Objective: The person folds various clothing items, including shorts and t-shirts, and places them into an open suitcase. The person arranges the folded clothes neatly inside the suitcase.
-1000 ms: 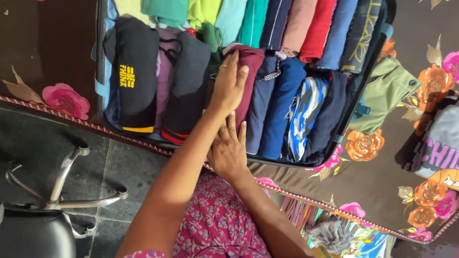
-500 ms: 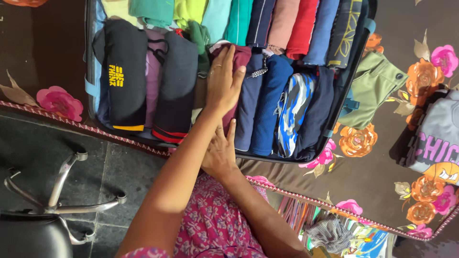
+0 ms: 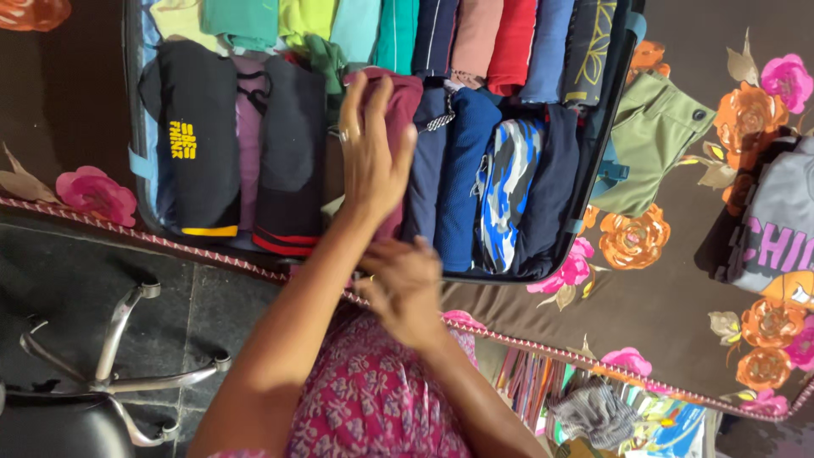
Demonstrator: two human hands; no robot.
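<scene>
An open suitcase (image 3: 509, 278) lies on a brown flowered bedsheet (image 3: 670, 318), packed with rows of rolled and folded clothes. My left hand (image 3: 371, 157) lies flat, palm down, on a maroon folded garment (image 3: 400, 92) in the near row, between a dark grey roll (image 3: 292, 144) and a navy one (image 3: 426, 170). There is a ring on one finger. My right hand (image 3: 403, 284) is blurred at the suitcase's near edge, by the maroon garment's lower end, and holds nothing that I can see.
A black roll with yellow print (image 3: 199, 144) and a blue camouflage roll (image 3: 504, 187) sit in the same row. Olive shorts (image 3: 653, 140) and a grey printed shirt (image 3: 776, 237) lie on the sheet to the right. A chair's metal base (image 3: 119, 356) stands on the dark floor at left.
My right hand has drawn back from the maroon garment's end toward my body. My left hand stays pressed on the garment. The view has shifted slightly to the right.
</scene>
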